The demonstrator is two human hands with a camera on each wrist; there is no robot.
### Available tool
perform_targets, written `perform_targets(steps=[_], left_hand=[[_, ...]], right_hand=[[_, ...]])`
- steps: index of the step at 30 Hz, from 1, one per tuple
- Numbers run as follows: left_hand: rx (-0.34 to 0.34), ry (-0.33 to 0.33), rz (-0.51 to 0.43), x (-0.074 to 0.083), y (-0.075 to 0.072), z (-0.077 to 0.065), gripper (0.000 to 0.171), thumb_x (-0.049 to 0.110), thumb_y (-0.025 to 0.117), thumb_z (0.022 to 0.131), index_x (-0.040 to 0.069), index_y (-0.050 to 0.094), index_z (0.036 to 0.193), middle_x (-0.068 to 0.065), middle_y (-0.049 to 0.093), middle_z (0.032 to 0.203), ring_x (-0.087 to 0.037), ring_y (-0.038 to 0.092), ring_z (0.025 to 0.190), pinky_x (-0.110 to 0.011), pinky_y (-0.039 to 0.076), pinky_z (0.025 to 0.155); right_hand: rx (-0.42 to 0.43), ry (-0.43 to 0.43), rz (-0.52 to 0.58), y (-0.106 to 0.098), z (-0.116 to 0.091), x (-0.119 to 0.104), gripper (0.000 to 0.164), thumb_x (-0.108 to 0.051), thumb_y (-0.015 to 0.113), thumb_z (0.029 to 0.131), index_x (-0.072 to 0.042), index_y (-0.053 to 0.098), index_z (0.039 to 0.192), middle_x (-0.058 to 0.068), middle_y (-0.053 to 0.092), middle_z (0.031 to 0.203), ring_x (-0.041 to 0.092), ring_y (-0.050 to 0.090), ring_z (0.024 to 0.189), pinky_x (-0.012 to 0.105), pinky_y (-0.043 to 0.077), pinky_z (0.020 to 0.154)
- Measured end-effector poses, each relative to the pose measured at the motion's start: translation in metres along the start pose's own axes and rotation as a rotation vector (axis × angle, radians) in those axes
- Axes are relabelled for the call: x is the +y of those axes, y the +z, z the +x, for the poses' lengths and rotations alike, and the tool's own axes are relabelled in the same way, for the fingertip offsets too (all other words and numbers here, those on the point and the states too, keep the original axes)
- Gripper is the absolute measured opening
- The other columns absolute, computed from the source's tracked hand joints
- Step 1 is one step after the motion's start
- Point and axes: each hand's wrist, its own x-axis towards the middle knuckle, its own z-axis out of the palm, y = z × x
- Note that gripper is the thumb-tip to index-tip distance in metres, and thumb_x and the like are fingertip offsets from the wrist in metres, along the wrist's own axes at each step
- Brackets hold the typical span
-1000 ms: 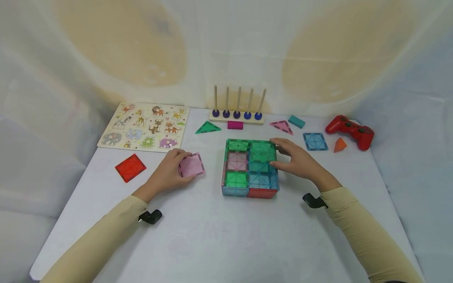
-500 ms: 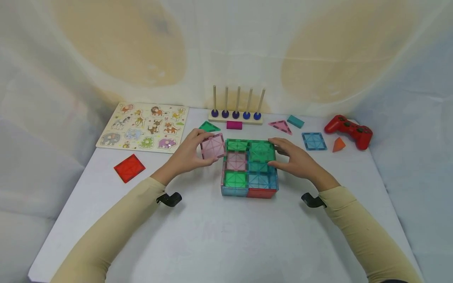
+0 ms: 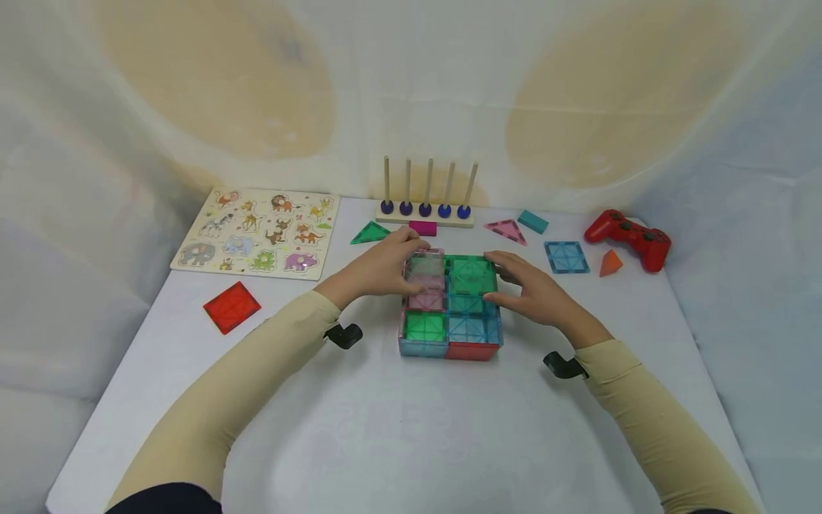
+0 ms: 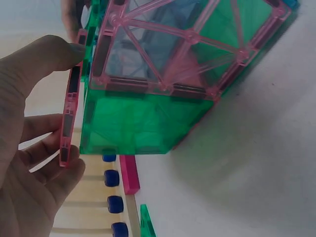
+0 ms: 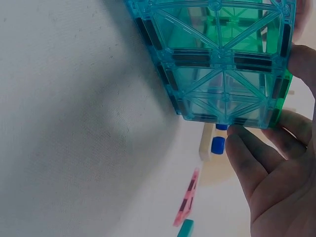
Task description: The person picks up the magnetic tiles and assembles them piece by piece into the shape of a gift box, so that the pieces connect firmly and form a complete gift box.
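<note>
A low, open-topped box of clear coloured magnetic tiles (image 3: 472,351) stands mid-table, divided into compartments. A green square tile (image 3: 474,273) lies over its back right compartment. My left hand (image 3: 375,268) pinches a pink square tile (image 4: 70,111) between thumb and fingers. In the left wrist view that tile is edge-on, right at the box's top rim; from the head it overlaps the back left compartment. With thumb and fingers around the back right corner, my right hand (image 3: 536,289) holds the box. The right wrist view shows its thumb at the green tile's edge, beside blue side walls (image 5: 222,89).
Behind the box are a green triangle (image 3: 370,233), a magenta block (image 3: 422,228) and a peg rack (image 3: 425,218). Leftward lie an animal puzzle board (image 3: 257,232) and red tile (image 3: 232,307). Rightward are a pink triangle (image 3: 507,230), blue tile (image 3: 566,257) and red game controller (image 3: 628,239).
My left hand has carried the pink tile rightward from beside the box to over its back left compartment. My right hand has stayed at the back right corner.
</note>
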Motion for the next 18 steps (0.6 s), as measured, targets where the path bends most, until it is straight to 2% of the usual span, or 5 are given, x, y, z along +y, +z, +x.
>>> perform_targets(steps=[7,13,18], left_hand=[[-0.048,0.012,-0.004,0.0063,0.0038,0.0069,0.070,0.035,0.083,0.081,0.007,0.058,0.140,-0.006,0.047,0.133,-0.019,0.051,0.116,-0.034,0.049,0.101],[-0.066,-0.019,0.034,0.0054,0.0043,0.0046,0.080,0.045,0.080,0.084,0.008,0.051,0.148,-0.010,0.045,0.151,-0.025,0.046,0.136,-0.041,0.042,0.113],[-0.072,-0.050,0.038,0.0009,0.0060,0.0022,0.085,0.053,0.078,0.084,0.007,0.049,0.150,-0.009,0.050,0.150,-0.024,0.046,0.137,-0.041,0.041,0.114]], right_hand=[[0.005,-0.022,0.015,0.0007,0.0006,0.0006,0.082,-0.042,0.074,0.094,-0.016,0.032,0.160,0.011,0.033,0.163,0.040,0.047,0.139,0.055,0.044,0.109],[0.005,-0.018,0.010,-0.0007,-0.0007,-0.0010,0.082,-0.040,0.074,0.093,-0.017,0.032,0.160,0.012,0.033,0.162,0.040,0.047,0.139,0.055,0.044,0.108],[0.005,-0.018,0.013,-0.0012,-0.0011,-0.0020,0.083,-0.039,0.075,0.093,-0.014,0.032,0.160,0.012,0.033,0.162,0.041,0.047,0.138,0.056,0.044,0.108]])
